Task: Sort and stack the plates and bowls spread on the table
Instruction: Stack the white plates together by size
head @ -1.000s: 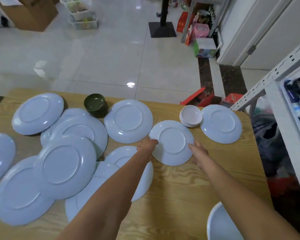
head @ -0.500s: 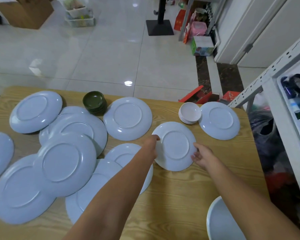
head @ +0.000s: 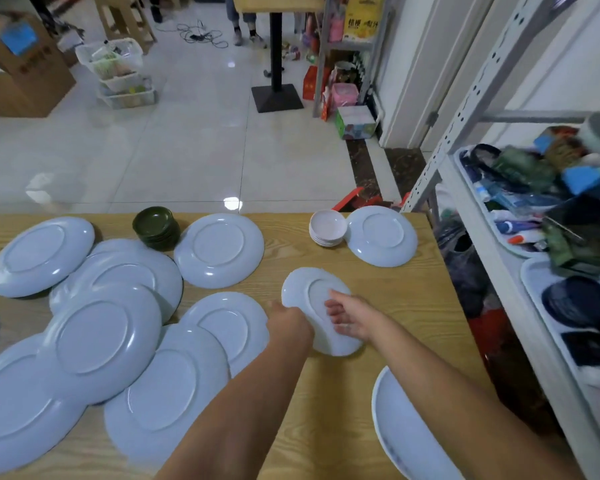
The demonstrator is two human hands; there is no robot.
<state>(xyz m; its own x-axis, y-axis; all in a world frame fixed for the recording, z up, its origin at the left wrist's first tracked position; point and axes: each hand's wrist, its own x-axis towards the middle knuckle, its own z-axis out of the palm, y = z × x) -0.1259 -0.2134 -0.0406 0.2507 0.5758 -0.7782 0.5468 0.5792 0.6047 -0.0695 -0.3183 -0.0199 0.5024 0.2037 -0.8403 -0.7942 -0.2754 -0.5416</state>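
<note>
Fingers [head: 334,304] of the right hand [head: 352,320] lie fairly straight and spread across the upturned bottom of a small plate [head: 302,289], pressing on it rather than curling round it; whether the thumb hooks under the rim is hidden. The left hand [head: 289,323] has closed on the plate's near left rim, with its fingertips out of sight beneath. Between the two hands the plate is tilted, far edge up, just above the worktop [head: 378,299] in its right half. The step in hand looks like picking up or turning this one plate so that it can join others of its size. A matching plate [head: 381,235] lies bottom up at the far right corner, touching a stack of white bowls [head: 327,232]. A stack of green bowls [head: 156,228] stands at the far edge, and to the left a heap of large plates [head: 97,337] overlaps, all bottom up. The next move probably calls for carrying the held plate to its match and setting it down squarely, the same way up, without knocking the white bowls beside it.
</note>
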